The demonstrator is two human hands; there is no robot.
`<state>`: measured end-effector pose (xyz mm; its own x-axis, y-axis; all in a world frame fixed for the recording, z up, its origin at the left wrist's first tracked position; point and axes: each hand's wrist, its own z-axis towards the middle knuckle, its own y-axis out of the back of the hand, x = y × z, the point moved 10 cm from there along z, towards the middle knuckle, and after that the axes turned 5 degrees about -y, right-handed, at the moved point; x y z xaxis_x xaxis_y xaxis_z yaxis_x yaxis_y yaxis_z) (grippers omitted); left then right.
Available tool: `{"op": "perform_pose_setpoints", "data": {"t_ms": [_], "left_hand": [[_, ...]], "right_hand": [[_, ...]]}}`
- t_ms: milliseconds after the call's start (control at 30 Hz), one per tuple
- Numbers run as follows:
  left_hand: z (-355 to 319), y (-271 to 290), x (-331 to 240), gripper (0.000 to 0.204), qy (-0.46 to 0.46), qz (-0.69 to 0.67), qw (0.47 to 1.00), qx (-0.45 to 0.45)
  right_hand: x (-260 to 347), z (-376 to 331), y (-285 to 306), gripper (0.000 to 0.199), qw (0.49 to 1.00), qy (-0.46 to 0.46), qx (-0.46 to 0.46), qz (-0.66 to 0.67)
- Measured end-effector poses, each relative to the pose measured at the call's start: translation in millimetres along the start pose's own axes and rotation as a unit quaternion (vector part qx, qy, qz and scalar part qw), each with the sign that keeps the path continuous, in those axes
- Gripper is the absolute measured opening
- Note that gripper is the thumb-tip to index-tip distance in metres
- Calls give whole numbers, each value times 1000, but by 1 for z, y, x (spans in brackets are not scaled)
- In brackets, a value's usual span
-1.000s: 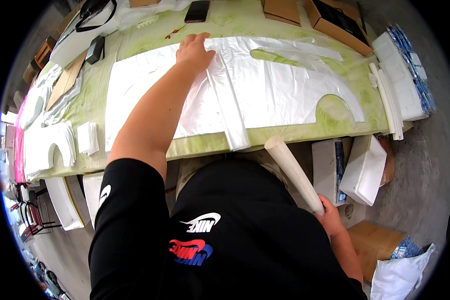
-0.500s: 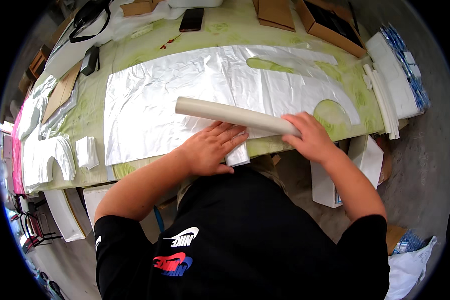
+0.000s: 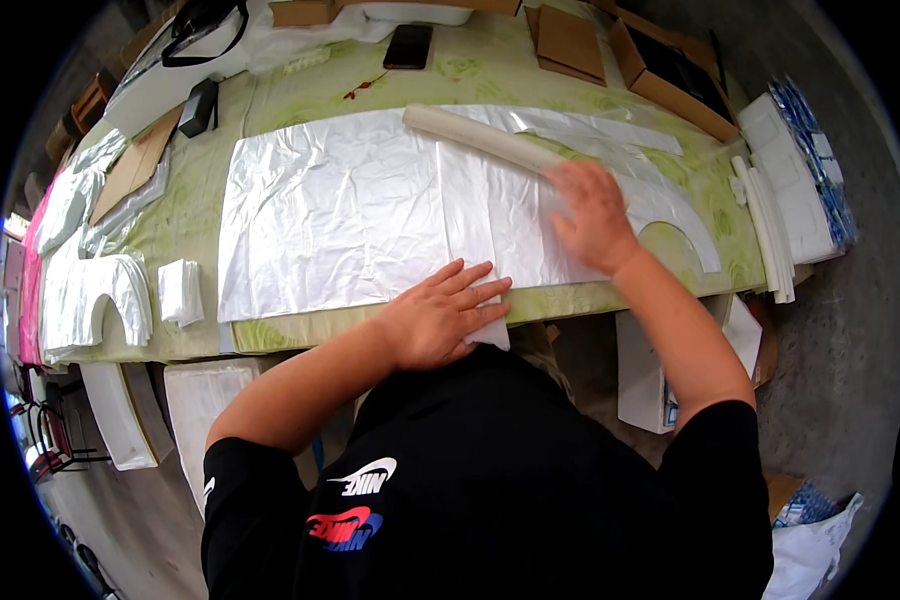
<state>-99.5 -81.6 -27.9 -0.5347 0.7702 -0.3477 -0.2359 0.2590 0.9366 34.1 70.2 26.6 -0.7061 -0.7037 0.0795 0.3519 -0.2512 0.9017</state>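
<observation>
Left hand lay flat, fingers spread, on a white plastic strip at the table's near edge. Tube slanted across the far part of the plastic sheet. Right hand, blurred, was at its right end; gripping or merely touching, I couldn't tell. Phone lay beyond.

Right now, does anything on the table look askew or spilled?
No spill or damage stands out. The white sheet is wrinkled, and under the left hand a strip pokes past the near edge of the table; both look untidy.
</observation>
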Motion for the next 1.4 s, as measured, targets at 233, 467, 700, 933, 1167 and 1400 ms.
{"op": "perform_pose_setpoints", "data": {"t_ms": [233, 467, 700, 933, 1167, 1400], "left_hand": [[-23, 19, -21, 69, -27, -137, 988, -73], [-34, 42, 0, 82, -26, -272, 935, -227], [-49, 34, 49, 105, 259, -200, 906, -268], [-44, 32, 60, 91, 328, -222, 888, -234], [-16, 52, 45, 87, 199, 62, 960, -186], [-7, 25, 62, 96, 215, 71, 969, -103]], "right_hand": [[120, -54, -1, 67, 954, 124, 99, 254], [130, -47, -6, 32, 954, 94, 79, 272], [85, -27, -38, 16, 899, -212, 114, 367], [72, -5, -65, 34, 871, -320, 253, 273], [72, 1, -69, 34, 880, -315, 276, 226], [74, -19, -59, 35, 874, -343, 192, 286]]}}
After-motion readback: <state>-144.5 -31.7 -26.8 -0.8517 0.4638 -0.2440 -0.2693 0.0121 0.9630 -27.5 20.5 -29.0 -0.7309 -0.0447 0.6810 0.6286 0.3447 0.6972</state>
